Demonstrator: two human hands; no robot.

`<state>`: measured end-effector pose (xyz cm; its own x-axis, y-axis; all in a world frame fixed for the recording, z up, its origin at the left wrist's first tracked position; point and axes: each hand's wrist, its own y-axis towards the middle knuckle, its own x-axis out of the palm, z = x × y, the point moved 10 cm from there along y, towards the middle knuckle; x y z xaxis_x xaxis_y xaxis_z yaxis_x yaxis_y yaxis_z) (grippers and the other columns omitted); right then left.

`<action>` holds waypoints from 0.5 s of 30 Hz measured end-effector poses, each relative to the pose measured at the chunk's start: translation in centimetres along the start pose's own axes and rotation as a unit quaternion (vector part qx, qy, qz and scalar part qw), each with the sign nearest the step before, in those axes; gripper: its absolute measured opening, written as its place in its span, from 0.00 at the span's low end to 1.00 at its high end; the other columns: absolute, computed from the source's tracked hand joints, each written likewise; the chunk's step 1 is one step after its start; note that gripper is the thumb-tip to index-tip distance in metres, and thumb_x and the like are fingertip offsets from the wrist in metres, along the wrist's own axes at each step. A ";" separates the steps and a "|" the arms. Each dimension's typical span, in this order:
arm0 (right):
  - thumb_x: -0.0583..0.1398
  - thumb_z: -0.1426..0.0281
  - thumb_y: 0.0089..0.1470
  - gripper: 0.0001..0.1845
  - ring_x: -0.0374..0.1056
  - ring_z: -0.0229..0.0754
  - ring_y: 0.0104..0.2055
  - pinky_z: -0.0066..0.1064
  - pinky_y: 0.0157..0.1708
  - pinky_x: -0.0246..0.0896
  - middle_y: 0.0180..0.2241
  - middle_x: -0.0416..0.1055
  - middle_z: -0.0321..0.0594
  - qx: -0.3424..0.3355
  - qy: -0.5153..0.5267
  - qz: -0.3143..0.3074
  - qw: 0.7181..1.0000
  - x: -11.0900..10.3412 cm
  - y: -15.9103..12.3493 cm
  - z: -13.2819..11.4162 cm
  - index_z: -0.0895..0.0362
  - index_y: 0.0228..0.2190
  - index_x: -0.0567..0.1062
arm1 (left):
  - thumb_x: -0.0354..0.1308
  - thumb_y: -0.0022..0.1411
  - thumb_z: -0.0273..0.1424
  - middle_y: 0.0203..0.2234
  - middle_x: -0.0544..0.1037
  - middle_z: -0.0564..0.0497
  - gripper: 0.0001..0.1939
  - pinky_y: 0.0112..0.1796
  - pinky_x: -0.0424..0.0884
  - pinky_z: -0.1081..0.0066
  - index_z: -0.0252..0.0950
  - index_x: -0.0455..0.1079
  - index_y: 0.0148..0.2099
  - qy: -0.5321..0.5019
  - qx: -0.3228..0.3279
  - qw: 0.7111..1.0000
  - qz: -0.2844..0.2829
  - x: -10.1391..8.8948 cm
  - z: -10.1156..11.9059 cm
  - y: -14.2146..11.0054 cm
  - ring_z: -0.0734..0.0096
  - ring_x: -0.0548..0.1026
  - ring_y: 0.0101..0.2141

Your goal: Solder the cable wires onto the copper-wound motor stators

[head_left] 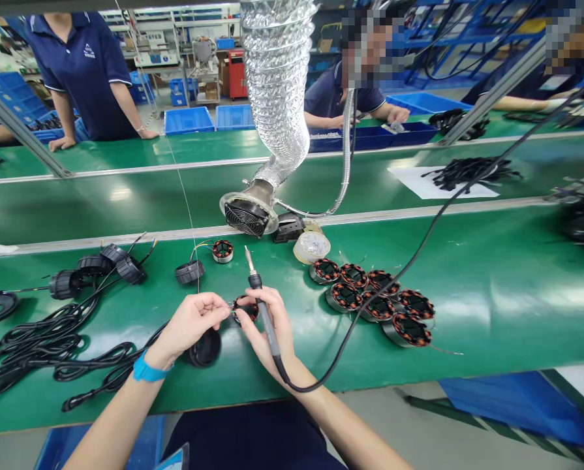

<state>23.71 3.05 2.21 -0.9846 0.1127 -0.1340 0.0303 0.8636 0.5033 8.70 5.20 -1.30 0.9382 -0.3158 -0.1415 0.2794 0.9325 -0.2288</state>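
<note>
My left hand (pixel 194 321) pinches a thin wire between thumb and fingertips. A blue band circles that wrist. In my right hand (pixel 276 320) rests a soldering iron (pixel 267 323), its metal tip pointing up and away; the thumb and index fingertips also meet at the wire end. Between and behind my hands sits a copper-wound motor stator (pixel 248 309), partly hidden by the fingers. Below the left hand lies a round black cap (pixel 206 347) with a black cable running off left. Another stator (pixel 222 250) and a black cap with coloured wires (pixel 190 271) stand farther back.
Several stators (pixel 345 297) stand grouped to the right on the green table (pixel 492 281). Black cables (pixel 51 343) and caps fill the left. A fume duct (pixel 276 85) hangs above, near a round translucent tub (pixel 312 247). The iron's cord loops across the right side. Co-workers are opposite.
</note>
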 end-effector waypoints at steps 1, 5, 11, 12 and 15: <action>0.62 0.75 0.55 0.18 0.70 0.46 0.44 0.42 0.47 0.68 0.36 0.72 0.40 0.005 0.006 -0.002 1.000 0.0 0.1 0.0 0.50 0.47 0.68 | 0.61 0.60 0.41 0.20 0.70 0.54 0.15 0.27 0.61 0.75 0.32 0.71 0.34 -0.005 0.003 1.000 0.007 -0.1 0.0 0.0 0.76 0.66 0.23; 0.64 0.74 0.53 0.19 0.72 0.45 0.41 0.41 0.45 0.69 0.35 0.73 0.38 0.057 0.039 0.002 0.998 0.4 -0.3 0.7 0.51 0.46 0.67 | 0.61 0.61 0.39 0.20 0.72 0.53 0.14 0.29 0.62 0.75 0.32 0.71 0.35 -0.026 0.017 0.999 0.044 -0.6 0.1 -0.4 0.75 0.68 0.24; 0.64 0.72 0.54 0.18 0.73 0.39 0.35 0.34 0.39 0.71 0.38 0.70 0.37 0.143 0.167 0.023 0.975 2.0 -1.4 2.9 0.51 0.45 0.66 | 0.61 0.60 0.40 0.21 0.73 0.52 0.14 0.29 0.64 0.75 0.32 0.72 0.34 -0.004 0.030 0.997 0.070 -0.2 0.7 -1.2 0.74 0.69 0.25; 0.64 0.72 0.54 0.18 0.73 0.38 0.35 0.33 0.38 0.71 0.39 0.70 0.37 0.150 0.185 0.026 0.971 2.3 -1.6 3.1 0.50 0.45 0.66 | 0.61 0.60 0.40 0.21 0.73 0.52 0.14 0.29 0.64 0.75 0.32 0.72 0.34 -0.004 0.032 0.996 0.077 -0.3 0.8 -1.3 0.74 0.69 0.25; 0.64 0.72 0.54 0.18 0.72 0.37 0.35 0.32 0.39 0.70 0.40 0.69 0.38 0.169 0.209 0.025 0.963 3.3 -2.0 3.3 0.51 0.45 0.66 | 0.61 0.59 0.40 0.21 0.72 0.53 0.14 0.28 0.64 0.75 0.32 0.72 0.34 -0.011 0.036 0.995 0.097 -0.5 0.8 -1.3 0.74 0.68 0.24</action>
<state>21.01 3.31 -2.02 -0.9617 0.0111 0.2737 0.0638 0.9808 0.1843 8.02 4.25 -0.19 0.9797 -0.1266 -0.1554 0.1067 0.9858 -0.1299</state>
